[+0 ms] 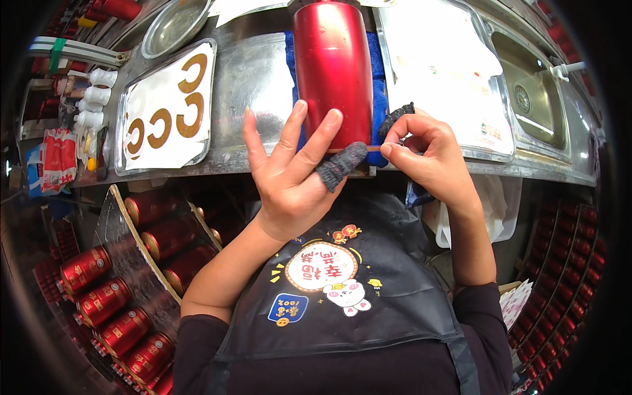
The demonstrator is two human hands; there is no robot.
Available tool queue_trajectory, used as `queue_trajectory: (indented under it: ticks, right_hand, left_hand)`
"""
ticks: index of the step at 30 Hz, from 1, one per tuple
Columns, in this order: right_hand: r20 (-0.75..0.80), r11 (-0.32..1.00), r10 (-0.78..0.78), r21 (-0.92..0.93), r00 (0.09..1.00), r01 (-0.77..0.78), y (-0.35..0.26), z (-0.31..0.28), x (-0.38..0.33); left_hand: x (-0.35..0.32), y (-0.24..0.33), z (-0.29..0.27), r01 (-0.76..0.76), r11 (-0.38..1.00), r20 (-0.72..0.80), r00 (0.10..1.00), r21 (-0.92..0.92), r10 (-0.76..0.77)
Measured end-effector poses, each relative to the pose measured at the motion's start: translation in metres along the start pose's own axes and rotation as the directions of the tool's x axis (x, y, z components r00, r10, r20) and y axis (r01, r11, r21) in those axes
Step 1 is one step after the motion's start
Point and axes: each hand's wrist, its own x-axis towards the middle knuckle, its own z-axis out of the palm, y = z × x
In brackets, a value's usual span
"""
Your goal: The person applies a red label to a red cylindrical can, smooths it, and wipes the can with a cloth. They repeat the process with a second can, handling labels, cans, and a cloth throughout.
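Observation:
A glossy red metal cylinder (334, 72) lies lengthwise in front of me on a blue cloth (380, 99). At its near end my left hand (286, 181) has its fingers stretched apart, some tips over the red side. A dark knitted sleeve covers the thumb, which lies across the near rim. My right hand (431, 158), just right of that end, pinches a thin orange-brown strip (374, 149) between thumb and forefinger. The strip runs left along the rim toward the left thumb. Another dark knitted sleeve (397, 118) covers a right-hand finger.
At left, a tray (209, 99) holds a white sheet with several gold C-shaped pieces (158, 128); a metal bowl (174, 29) sits behind. White sheets cover a right-hand tray (510, 131) beside a sink (559, 125). Racked red cans (125, 329) stand below the steel counter (250, 79).

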Motion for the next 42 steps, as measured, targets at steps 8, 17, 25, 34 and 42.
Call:
queue_trajectory:
  ticks: [8, 17, 25, 34, 42]
  right_hand:
    - [0.026, 0.998, -0.054, -0.017, 0.998, 0.054, 0.006, 0.006, 0.003]
    - [0.052, 0.996, 0.062, 0.054, 0.997, -0.065, -0.014, -0.004, -0.008]
    - [0.039, 0.999, 0.030, 0.012, 0.999, -0.030, -0.009, -0.010, -0.009]
    - [0.019, 0.999, -0.034, 0.007, 0.999, 0.034, 0.004, -0.008, -0.001]
    - [0.052, 0.998, 0.059, -0.005, 0.997, -0.059, 0.006, 0.000, 0.003]
  left_hand:
    - [0.000, -0.008, 0.019, 0.144, 0.972, -0.100, 0.981, -0.188, -0.165]
    - [-0.045, -0.014, 0.002, 0.235, 0.924, 0.008, 0.970, -0.302, -0.244]
    - [-0.040, -0.013, 0.003, 0.153, 0.973, 0.017, 0.988, -0.171, -0.152]
    - [-0.009, -0.004, -0.004, 0.026, 0.999, 0.006, 1.000, -0.041, -0.026]
    - [0.012, 0.004, 0.012, -0.006, 0.997, -0.016, 1.000, 0.080, 0.007]
